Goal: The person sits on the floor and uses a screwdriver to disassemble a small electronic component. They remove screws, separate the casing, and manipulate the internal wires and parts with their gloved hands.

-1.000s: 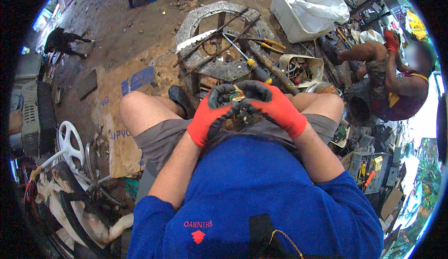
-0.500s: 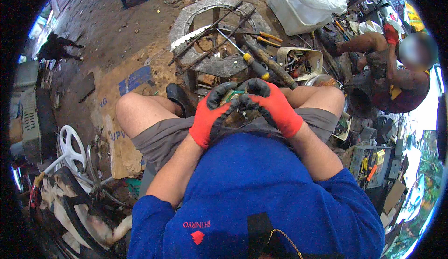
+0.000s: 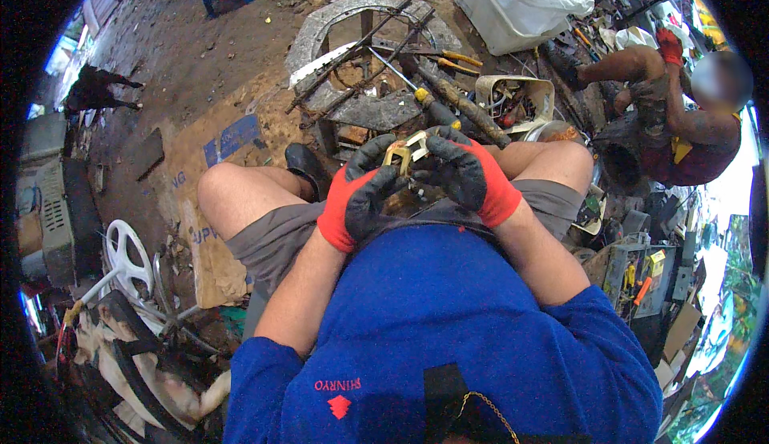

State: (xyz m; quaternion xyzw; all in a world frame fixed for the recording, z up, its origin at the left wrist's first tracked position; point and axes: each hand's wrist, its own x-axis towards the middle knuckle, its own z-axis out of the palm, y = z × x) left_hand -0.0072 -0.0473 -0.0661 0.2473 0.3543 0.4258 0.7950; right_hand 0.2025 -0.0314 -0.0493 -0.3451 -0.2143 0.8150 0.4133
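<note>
Both my hands wear red gloves with black palms and fingers, and they meet above my lap. Between them is a small cream and yellow-tan part with rectangular openings (image 3: 407, 150), like a plastic frame or bracket; its exact kind cannot be told. My left hand (image 3: 358, 196) grips its left side between thumb and fingers. On the other side, my right hand (image 3: 471, 173) is closed on its right end. Gloved fingertips hide part of its edges, and small light bits show just below it.
Ahead stands an octagonal grey stand (image 3: 364, 112) with rusty rods across it, and a yellow-black screwdriver (image 3: 436, 108) beside pliers (image 3: 458, 64). A cream bin of scrap (image 3: 514, 101) and a white tub (image 3: 501, 24) are right of it. A co-worker (image 3: 689, 124) sits far right; a dark animal (image 3: 100, 89) is far left.
My hands have turned the part, so its cream, open-framed side shows where a greenish side showed before. My left hand has tilted and shifted slightly left and down.
</note>
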